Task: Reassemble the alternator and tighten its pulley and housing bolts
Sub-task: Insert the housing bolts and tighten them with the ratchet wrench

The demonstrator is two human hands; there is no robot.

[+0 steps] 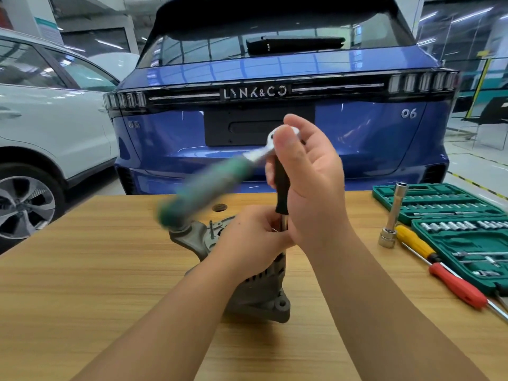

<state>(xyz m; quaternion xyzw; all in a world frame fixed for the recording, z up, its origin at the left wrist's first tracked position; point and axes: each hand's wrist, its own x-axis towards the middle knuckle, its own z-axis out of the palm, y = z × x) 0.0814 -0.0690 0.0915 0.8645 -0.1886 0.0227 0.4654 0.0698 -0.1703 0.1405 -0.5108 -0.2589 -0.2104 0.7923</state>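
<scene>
A grey alternator stands on the wooden table in front of me. A ratchet with a green handle sits on top of a black extension bar that runs straight down to the alternator; the handle is blurred and points left. My right hand holds the ratchet head and the bar's upper part, fingers curled round them. My left hand grips the bar's lower end just above the alternator and hides the socket and the bolt.
At the right lies an open green socket set case. Beside it stand a long chrome socket and lie a yellow screwdriver and a red screwdriver. A blue car is parked behind the table.
</scene>
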